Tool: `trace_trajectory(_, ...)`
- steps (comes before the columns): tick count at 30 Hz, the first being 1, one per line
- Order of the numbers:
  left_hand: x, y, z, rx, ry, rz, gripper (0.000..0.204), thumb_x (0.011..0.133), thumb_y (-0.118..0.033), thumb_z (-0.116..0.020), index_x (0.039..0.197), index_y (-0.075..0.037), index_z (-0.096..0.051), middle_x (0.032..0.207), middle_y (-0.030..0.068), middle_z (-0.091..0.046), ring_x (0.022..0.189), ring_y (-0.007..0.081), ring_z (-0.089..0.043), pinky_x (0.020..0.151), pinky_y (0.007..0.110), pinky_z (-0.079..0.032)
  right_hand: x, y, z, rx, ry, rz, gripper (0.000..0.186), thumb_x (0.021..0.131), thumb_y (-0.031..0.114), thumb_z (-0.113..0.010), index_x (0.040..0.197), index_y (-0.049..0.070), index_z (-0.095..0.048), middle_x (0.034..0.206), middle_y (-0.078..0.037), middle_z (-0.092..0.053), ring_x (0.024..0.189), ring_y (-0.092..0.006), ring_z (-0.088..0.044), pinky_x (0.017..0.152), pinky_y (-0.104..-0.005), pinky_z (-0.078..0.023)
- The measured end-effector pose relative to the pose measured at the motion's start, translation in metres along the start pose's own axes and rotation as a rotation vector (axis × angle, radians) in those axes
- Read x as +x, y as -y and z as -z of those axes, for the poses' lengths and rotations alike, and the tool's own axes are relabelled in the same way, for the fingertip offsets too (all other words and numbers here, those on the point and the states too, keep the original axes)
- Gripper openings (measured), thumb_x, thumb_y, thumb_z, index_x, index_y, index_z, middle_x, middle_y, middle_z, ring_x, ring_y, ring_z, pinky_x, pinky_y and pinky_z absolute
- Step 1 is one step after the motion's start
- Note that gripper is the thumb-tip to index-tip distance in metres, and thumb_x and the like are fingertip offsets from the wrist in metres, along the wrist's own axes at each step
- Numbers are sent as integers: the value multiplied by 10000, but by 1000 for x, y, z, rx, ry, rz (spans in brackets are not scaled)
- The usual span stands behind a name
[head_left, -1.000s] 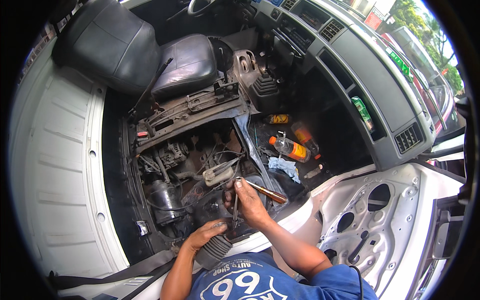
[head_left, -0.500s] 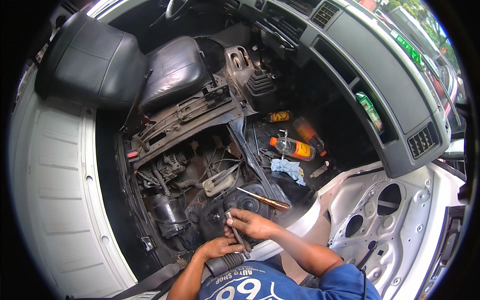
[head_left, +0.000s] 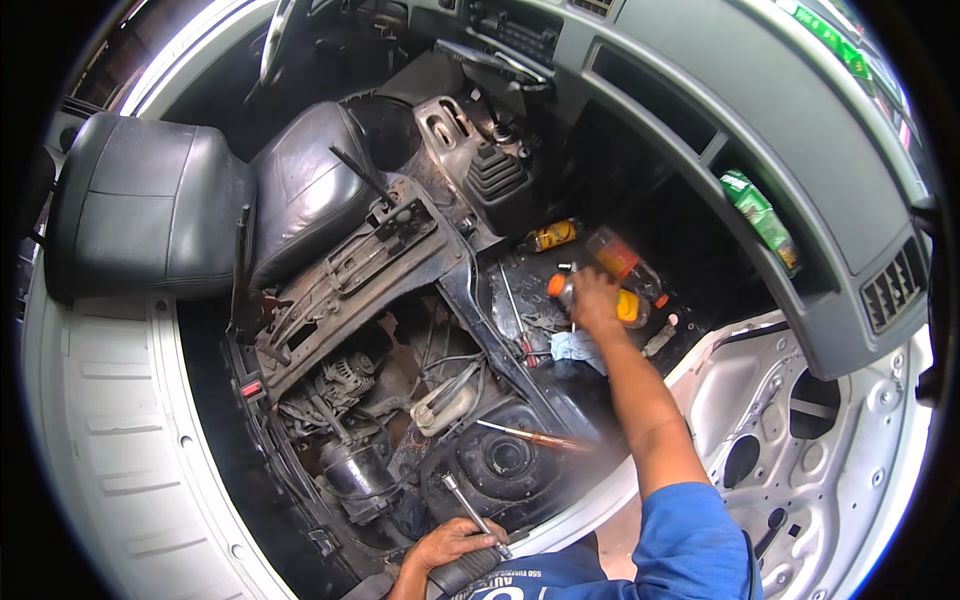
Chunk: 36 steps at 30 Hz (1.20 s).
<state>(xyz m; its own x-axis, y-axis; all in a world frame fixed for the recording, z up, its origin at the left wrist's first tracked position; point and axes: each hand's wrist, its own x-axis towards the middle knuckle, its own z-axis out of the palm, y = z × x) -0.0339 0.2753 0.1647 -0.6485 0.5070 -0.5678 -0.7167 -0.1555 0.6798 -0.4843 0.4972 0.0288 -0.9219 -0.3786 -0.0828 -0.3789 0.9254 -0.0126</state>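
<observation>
Near the front edge of the open engine bay, my left hand [head_left: 450,542] is closed around a socket wrench [head_left: 468,505], its slim shaft slanting up and left. A ribbed black hose [head_left: 466,573] lies just under that hand. My right arm stretches over the door sill to the cab floor, where my right hand [head_left: 597,298] lies over a clear plastic bottle [head_left: 628,309] with an orange cap and yellow label. Its fingers are hidden and blurred, so their grip is unclear. A crumpled light-blue cloth [head_left: 575,347] sits beside the wrist.
A screwdriver [head_left: 535,436] rests across the bay's right side. Two more bottles, one small and yellow-labelled [head_left: 552,236] and one red-labelled [head_left: 622,256], lie on the floor. A tipped-up black seat [head_left: 150,200] is at left; the bare door panel [head_left: 770,450] stands at right.
My right hand has left the socket wrench and reached forward and right to the bottle. The left hand keeps the wrench. The whole view has shifted.
</observation>
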Motion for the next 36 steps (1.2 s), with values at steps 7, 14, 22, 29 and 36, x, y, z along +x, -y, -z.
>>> trace_trajectory(7, 1, 6, 0, -115, -32, 64, 267, 1019, -158, -610, 1178, 38, -698, 1219, 154, -704, 1219, 284, -621, 1104, 401, -429, 19, -69, -1, 4, -102, -394, 508, 849, 186, -725, 1309, 67, -545, 1349, -174, -543, 1272, -351, -533, 1018, -514, -489)
trace_trajectory(14, 3, 5, -8, -207, -94, -78, 210, 1015, -137, -620, 1142, 11, -697, 1162, 120, -720, 1181, 238, -638, 1074, 381, -458, 9, 5, -48, 503, 209, -459, 453, 860, 208, -656, 1245, -13, -565, 1181, -310, -674, 1121, -485, -648, 995, -527, -512)
trace_trajectory(22, -25, 5, -19, -184, -218, -245, 173, 958, -86, -686, 1091, 24, -690, 1160, 170, -715, 1208, 315, -635, 1082, 450, -458, 3, -8, -37, 909, -109, -423, 351, 841, 147, -627, 1140, -38, -623, 1028, -253, -674, 949, -376, -678, 854, -448, -531)
trace_trajectory(29, -24, 5, -27, -213, -178, -414, 115, 920, -107, -716, 952, 1, -740, 987, 97, -748, 1107, 270, -670, 1032, 419, -487, -133, 42, 146, 1609, -136, 46, 414, 1030, 398, -520, 1249, 46, -536, 804, -57, -566, 680, -117, -547, 633, -267, -457)
trace_trajectory(36, -43, -2, -48, -136, -282, -384, 357, 1010, -237, -608, 1288, -19, -665, 1121, 96, -732, 1083, 178, -662, 996, 318, -495, -218, 121, 239, 1221, 825, 418, 573, 1079, 482, -392, 1246, -7, -640, 970, -80, -644, 850, -152, -570, 769, -291, -458)
